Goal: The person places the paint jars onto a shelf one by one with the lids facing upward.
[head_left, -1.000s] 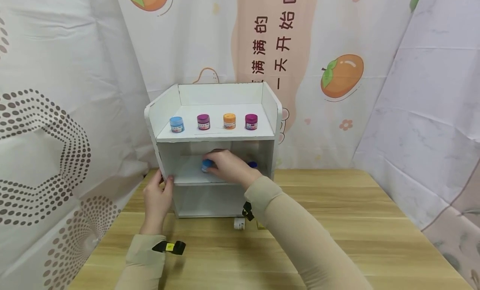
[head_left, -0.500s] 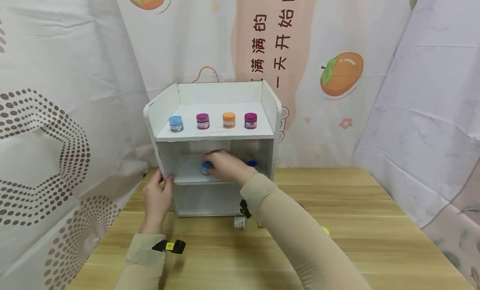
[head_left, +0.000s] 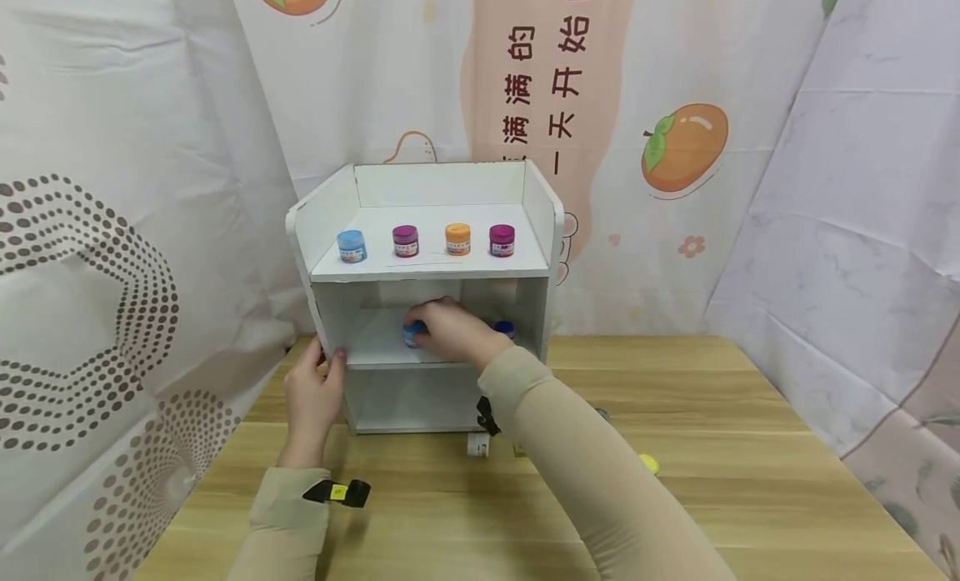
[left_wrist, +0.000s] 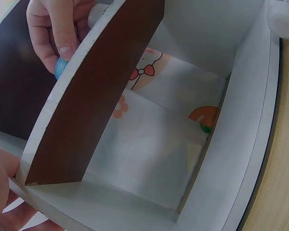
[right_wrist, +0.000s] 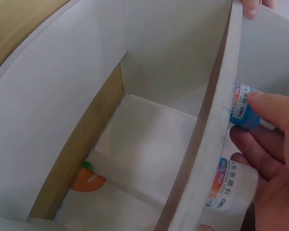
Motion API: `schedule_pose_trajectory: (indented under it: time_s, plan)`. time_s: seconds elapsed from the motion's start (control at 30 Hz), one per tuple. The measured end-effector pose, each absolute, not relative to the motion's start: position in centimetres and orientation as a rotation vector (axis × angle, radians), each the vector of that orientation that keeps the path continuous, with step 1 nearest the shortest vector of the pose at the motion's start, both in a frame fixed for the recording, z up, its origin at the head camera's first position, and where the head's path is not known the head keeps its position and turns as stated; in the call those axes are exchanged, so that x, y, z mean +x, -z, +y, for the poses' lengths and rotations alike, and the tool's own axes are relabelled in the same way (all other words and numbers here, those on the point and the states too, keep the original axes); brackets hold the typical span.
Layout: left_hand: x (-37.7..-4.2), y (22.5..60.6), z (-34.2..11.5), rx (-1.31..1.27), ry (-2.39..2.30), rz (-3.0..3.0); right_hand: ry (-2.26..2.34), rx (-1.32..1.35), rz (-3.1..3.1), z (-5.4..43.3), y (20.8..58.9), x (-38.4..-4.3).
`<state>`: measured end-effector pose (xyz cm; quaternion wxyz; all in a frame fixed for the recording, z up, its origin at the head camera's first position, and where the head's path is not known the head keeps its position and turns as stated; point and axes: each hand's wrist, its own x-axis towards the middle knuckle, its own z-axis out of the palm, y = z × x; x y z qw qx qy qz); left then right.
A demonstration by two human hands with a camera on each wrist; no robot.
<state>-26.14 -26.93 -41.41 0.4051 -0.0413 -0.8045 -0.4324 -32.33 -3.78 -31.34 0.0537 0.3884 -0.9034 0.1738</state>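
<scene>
My right hand (head_left: 453,331) pinches a blue paint jar (right_wrist: 245,107) between thumb and fingers, at the middle shelf of the small white shelf unit (head_left: 435,355). In the right wrist view, a white paint jar (right_wrist: 232,185) stands on the same shelf, close by the fingers. At the unit's left side my left hand (head_left: 313,402) grips the side panel, thumb at the front edge near the middle shelf. Part of a dark blue jar (head_left: 505,328) shows behind my right wrist. The left wrist view shows the blue jar (left_wrist: 61,68) mostly hidden by the shelf board and fingers.
Along the top shelf stand a light blue jar (head_left: 352,246), a purple jar (head_left: 406,241), an orange jar (head_left: 457,239) and a magenta jar (head_left: 502,240). A white jar (head_left: 477,444) and a yellow-topped item (head_left: 649,463) are on the wooden table (head_left: 675,398).
My right forearm has shifted slightly left and down, uncovering the yellow-topped item on the table. The right hand stays on the blue jar, and the left hand keeps its place.
</scene>
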Motion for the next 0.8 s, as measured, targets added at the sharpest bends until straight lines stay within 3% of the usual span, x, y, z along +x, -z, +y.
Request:
schedule_pose_trajectory:
  time_s: [0.8]
  plan:
    - [-26.4,41.5,-27.1,-0.108,1.074,-2.036,-0.739,1.327,-2.552,-1.7,30.9,-30.7]
